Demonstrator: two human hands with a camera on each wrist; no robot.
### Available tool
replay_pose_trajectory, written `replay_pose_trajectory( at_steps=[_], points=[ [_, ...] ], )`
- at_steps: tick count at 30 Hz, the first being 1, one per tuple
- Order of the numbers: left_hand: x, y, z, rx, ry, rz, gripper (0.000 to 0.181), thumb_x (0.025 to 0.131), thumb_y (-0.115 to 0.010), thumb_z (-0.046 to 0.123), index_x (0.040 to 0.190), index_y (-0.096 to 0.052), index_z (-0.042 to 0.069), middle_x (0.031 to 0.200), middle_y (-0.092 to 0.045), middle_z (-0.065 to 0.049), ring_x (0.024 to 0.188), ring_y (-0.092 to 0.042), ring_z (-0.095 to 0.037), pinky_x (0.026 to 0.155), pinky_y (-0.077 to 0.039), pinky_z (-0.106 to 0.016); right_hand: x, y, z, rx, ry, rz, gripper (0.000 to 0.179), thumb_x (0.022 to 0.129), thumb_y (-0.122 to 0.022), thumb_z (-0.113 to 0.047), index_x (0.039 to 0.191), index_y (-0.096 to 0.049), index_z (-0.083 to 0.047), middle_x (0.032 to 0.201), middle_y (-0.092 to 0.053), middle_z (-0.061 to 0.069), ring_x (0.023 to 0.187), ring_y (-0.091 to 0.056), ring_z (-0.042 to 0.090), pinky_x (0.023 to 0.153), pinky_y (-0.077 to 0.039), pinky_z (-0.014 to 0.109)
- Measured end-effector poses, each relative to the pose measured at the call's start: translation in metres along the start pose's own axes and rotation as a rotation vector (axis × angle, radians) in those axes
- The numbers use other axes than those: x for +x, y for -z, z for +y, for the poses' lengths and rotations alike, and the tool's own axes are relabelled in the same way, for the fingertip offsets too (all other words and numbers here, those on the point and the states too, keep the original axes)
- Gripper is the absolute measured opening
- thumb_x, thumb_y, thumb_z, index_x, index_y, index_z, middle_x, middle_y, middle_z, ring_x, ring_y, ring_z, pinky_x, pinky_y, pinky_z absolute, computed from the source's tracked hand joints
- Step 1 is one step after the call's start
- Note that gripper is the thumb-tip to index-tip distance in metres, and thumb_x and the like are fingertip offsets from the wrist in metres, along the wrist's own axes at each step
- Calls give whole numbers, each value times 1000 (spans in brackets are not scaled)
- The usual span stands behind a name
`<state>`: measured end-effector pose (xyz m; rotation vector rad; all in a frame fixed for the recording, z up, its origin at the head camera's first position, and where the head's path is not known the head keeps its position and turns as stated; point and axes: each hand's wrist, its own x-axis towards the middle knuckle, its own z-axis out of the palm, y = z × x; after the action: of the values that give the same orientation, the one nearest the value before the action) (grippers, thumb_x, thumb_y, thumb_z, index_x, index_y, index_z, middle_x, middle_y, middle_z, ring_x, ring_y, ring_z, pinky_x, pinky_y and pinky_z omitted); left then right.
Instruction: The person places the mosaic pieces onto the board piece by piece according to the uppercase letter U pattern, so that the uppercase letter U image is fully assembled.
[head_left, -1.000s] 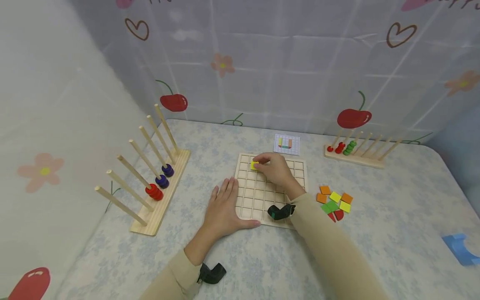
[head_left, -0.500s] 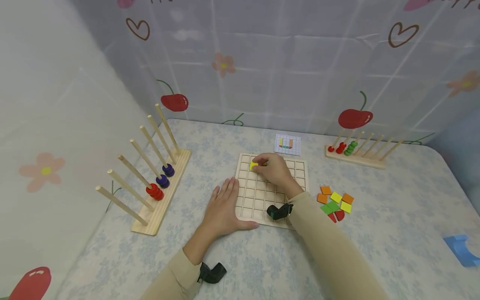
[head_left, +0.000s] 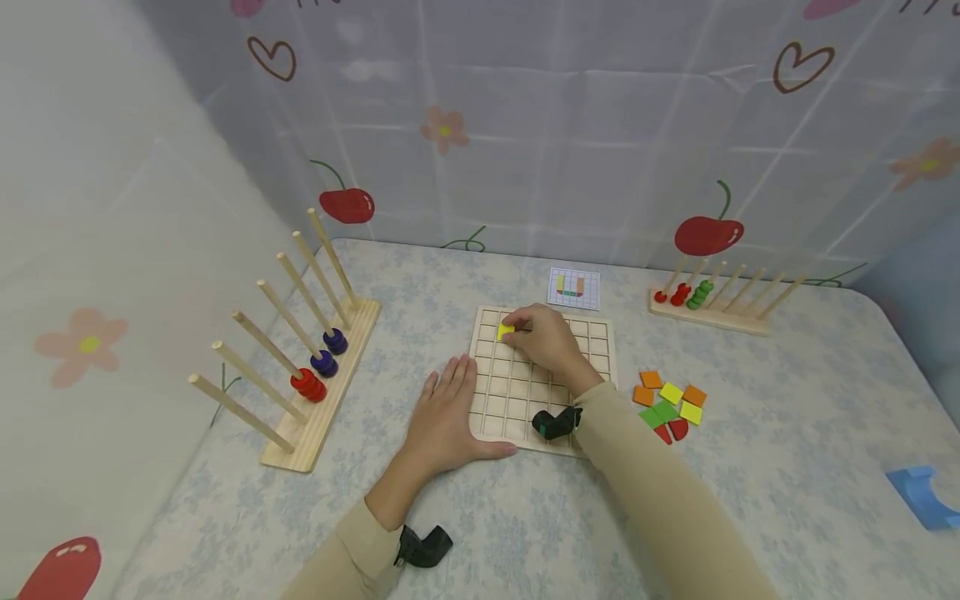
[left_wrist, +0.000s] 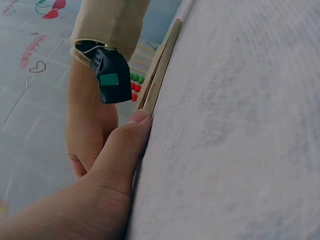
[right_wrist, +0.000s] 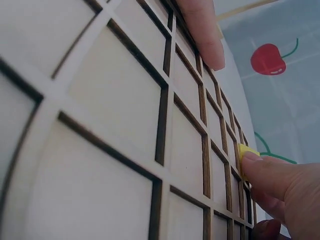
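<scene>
Straight ahead of me, 12 o'clock: grey hanging sheet (head_left: 585,158), creased in a grid, paler streaks of light down its folds. Printed on it: red cherries (head_left: 347,206) at 11 and 1, brown heart outlines (head_left: 271,57) likewise, a pink flower (head_left: 445,131) just short of 12. My 10 o'clock: whiter sheet (head_left: 112,208), pink flower too. Below, my surface (head_left: 787,400): pale covering, mottled blue-grey; far corner rounded at 2.
</scene>
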<state>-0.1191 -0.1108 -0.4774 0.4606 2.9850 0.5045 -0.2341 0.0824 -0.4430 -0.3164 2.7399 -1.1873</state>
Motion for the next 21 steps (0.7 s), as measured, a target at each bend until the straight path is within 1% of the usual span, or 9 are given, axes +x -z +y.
replay_pose_trajectory(
  at_steps=[5,10,13,18,20,21],
  points=[
    [-1,2,1,1,-2,2,141,62,-58,93,159,-7,5,168,-7,-9,156,-5,-23,126,-7,-48,0,1,0,-37,-7,-7,25,91,-73,-26,114,-76,-16,109,-65,2,103,-62,21,93,-52,39],
    [-1,1,2,-6,-9,17,140,62,-58,93,159,-9,3,168,-10,-11,156,-7,-24,126,-9,-49,-2,3,-2,-87,19,-35,26,92,-72,-25,115,-76,-14,110,-64,3,100,-62,21,88,-54,37],
    [-2,0,1,-9,-13,26,140,62,-58,93,159,-10,3,167,-11,-11,156,-8,-25,126,-10,-50,-4,6,-1,-118,32,-55,25,93,-71,-25,115,-76,-15,111,-65,3,102,-63,21,90,-54,38],
    [-1,-1,1,-7,-10,28,140,62,-59,92,159,-10,3,168,-10,-11,156,-7,-24,126,-9,-49,-15,17,1,-133,36,-65,26,95,-68,-25,119,-74,-18,112,-67,1,107,-63,21,94,-52,42],
    [-1,-1,1,-4,-5,24,140,62,-59,92,159,-9,4,168,-10,-10,156,-7,-24,126,-8,-49,-22,24,3,-121,37,-57,28,96,-67,-24,122,-72,-18,113,-67,2,107,-62,22,93,-51,43],
    [-1,-1,1,-5,-3,23,140,62,-59,92,159,-9,4,168,-10,-10,156,-6,-24,126,-8,-49,-25,28,5,-116,38,-52,29,96,-66,-25,123,-71,-17,113,-67,3,104,-62,23,91,-51,43]
  ],
)
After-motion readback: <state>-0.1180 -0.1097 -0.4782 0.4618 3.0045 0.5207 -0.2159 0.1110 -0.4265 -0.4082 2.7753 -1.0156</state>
